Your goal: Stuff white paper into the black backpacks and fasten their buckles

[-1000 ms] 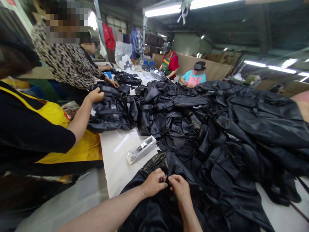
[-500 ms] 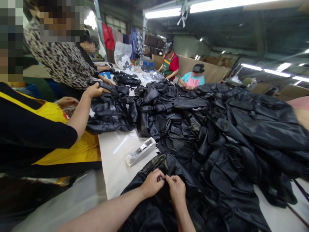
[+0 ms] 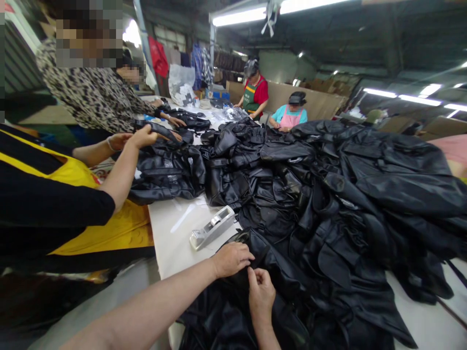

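In front of me lies a crumpled black leather-like piece (image 3: 222, 311), its exact kind hidden by the folds. My left hand (image 3: 232, 260) is closed on its upper part, the fingers bent down over the dark material. Just right of it and slightly nearer, my right hand (image 3: 261, 291) pinches thumb and forefinger together at the same spot. Whatever tiny part sits between those fingertips is too small to make out. Beyond my left hand a grey tape dispenser (image 3: 212, 228) stands on the white tabletop (image 3: 170, 243).
A large heap of black leather-like goods (image 3: 292, 189) covers the table's middle and right. At left, a co-worker in a yellow apron (image 3: 134, 226) handles a black piece. Another in a patterned top (image 3: 73, 87) stands behind. Two more people work at the far side.
My left hand has turned over, its fingers now flatter and lower over the material. My right hand has drawn slightly down and left, still pinching. The yellow-aproned co-worker's other hand has come up.
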A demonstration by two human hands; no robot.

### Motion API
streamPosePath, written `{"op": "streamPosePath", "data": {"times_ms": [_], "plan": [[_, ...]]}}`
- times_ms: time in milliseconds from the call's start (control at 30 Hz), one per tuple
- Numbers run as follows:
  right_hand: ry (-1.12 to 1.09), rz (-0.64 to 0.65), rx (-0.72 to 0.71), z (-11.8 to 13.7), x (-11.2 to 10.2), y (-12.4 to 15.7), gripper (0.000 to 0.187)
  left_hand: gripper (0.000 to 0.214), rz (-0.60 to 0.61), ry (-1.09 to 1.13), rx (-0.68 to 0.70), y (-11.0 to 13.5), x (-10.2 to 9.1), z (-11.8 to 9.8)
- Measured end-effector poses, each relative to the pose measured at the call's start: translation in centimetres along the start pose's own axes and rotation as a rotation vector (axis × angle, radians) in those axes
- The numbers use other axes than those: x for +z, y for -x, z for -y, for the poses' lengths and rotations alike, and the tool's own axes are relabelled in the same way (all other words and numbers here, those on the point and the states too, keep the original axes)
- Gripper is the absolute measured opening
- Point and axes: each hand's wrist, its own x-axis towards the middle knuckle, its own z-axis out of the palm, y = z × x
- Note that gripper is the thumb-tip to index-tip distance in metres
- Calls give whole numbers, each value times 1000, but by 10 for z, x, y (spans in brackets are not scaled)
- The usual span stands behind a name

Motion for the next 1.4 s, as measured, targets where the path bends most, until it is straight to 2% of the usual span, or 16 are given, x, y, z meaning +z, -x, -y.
{"op": "streamPosePath", "data": {"times_ms": [133, 267, 333, 467, 567, 633, 700, 733, 800, 867, 933, 1100, 1233, 1400], "plan": [[125, 11, -164, -8, -2, 1, 28, 19, -6, -44, -39, 2, 11, 0], [195, 114, -299, -17, -6, -2, 27, 20, -14, 18, -99, 8, 25, 3], [138, 130, -246, -18, -6, -3, 27, 20, -6, 99, -110, 9, 27, 4], [-117, 90, 66, -16, -5, -3, 29, 24, 43, 322, -245, 8, 29, 5], [-226, 65, 152, -11, -13, -9, 31, 19, 92, 356, -297, 8, 31, 4], [-195, 5, 79, -2, -26, -20, 35, 14, 92, 338, -286, 9, 32, 2], [-56, 3, -147, 13, -41, -37, 37, 12, 73, 322, -276, 11, 32, 0], [50, 57, -285, 21, -48, -46, 36, 12, 61, 314, -273, 12, 32, -1], [284, 265, -505, 39, -60, -64, 34, 11, 42, 297, -267, 13, 32, -2], [491, 488, -585, 53, -66, -77, 34, 10, 28, 281, -270, 14, 32, -3], [621, 618, -592, 61, -68, -86, 31, 10, 19, 267, -286, 15, 33, -4], [644, 753, -540, 64, -68, -100, 21, 9, 4, 252, -316, 18, 37, -3], [629, 812, -558, 66, -66, -110, 17, 9, -27, 219, -258, 19, 37, -3], [729, 899, -605, 69, -57, -109, 17, 10, -47, 186, -202, 18, 37, -6]]}}
